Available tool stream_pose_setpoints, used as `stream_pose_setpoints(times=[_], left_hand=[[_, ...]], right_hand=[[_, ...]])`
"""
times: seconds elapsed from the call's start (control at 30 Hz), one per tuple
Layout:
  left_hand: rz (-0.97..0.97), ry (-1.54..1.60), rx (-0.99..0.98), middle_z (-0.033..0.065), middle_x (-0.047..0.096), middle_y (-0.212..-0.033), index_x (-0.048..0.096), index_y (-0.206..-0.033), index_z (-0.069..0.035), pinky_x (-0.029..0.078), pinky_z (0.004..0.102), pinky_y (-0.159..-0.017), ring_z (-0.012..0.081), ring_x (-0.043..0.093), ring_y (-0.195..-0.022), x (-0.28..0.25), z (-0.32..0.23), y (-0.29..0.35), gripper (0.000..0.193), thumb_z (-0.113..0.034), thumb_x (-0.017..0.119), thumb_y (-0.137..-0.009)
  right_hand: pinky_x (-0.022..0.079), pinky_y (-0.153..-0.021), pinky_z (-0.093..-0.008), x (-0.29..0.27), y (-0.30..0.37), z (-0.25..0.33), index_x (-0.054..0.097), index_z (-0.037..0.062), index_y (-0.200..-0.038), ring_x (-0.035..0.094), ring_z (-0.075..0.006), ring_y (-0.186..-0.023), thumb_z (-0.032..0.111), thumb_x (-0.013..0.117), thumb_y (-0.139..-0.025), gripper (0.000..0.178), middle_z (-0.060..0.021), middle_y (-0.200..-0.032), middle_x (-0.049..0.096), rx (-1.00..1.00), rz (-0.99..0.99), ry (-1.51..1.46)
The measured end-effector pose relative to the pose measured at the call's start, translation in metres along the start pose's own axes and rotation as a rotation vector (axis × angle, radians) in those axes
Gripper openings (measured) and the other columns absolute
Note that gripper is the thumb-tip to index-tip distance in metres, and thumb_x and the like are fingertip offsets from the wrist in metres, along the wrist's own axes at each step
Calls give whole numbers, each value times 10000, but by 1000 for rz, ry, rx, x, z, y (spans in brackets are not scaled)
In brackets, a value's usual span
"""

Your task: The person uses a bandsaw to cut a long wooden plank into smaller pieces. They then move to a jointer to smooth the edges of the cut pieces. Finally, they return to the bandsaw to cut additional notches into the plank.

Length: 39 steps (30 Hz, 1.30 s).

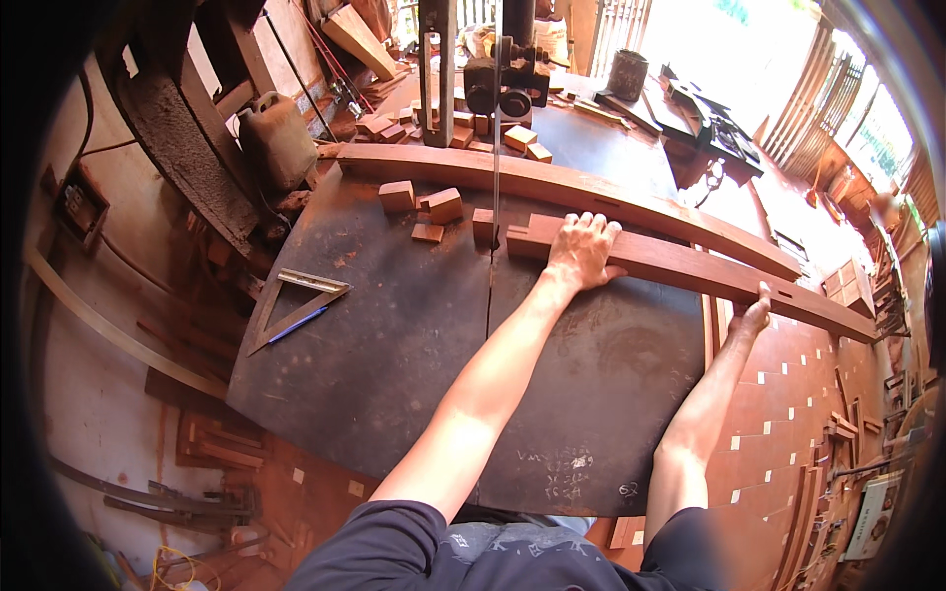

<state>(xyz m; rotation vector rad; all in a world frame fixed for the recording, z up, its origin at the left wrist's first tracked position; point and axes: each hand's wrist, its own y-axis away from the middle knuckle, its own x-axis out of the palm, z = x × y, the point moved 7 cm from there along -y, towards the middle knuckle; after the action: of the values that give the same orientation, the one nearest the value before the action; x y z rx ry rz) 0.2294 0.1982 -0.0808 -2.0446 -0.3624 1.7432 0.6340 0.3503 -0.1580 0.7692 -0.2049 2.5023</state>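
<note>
So, L hand w/ fingers nearly together over near beam, R hand against it, fingers unclear

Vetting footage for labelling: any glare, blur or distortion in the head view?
Head view: daylight blown out at upper right; bright highlight along the left forearm; fisheye bending and black vignette toward the rim; smudgy blur beside the right sleeve; left hand, right hand and mortised wooden beam reasonably clear.
</note>
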Motion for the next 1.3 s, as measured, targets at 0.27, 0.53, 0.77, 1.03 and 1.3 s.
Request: stream_pose_setpoints(times=[0.27,0.53,0.77,1.03,1.3], left_hand=[[-443,180,-9,131,552,-1267,521,-1356,-83,385,501,-1035,305,528,-1168,-69,-75,54,736,-474,840,-820],[-345,632,83,179,538,-1230,462,-1387,-45,428,537,-1001,372,552,-1166,-108,-148,84,716,-355,811,-843],[-81,789,292,141,670,-1127,699,-1104,-68,499,468,-1017,350,649,-1129,-188,-153,116,398,-379,822,-889],[-687,1057,54,117,678,-1293,663,-1230,-46,565,368,-966,197,682,-1116,-399,65,226,305,-299,664,-1062],[-1179,1737,-396,256,333,-1648,110,-1704,-154,299,679,-1231,478,359,-1510,-464,274,372,1082,-850,440,-944]], right_hand=[[610,-941,-403,38,52,208,634,-43,-1288,714,-245,-1072,434,553,-1089,524,-176,-1162,715,-427,167,-147],[567,-990,-428,91,198,393,583,-56,-1377,694,-266,-1132,433,588,-1019,606,-200,-1205,713,-705,550,-188],[580,-893,-370,138,302,442,618,-10,-1332,724,-219,-1007,319,774,-885,575,-152,-1081,748,-1158,463,236],[594,-782,-305,167,394,371,659,43,-1280,759,-165,-863,188,986,-733,654,-97,-940,788,-1396,406,692],[603,-885,-475,114,445,173,632,38,-1239,744,-424,-1010,108,859,-761,533,-243,-1149,741,-1377,974,847]])
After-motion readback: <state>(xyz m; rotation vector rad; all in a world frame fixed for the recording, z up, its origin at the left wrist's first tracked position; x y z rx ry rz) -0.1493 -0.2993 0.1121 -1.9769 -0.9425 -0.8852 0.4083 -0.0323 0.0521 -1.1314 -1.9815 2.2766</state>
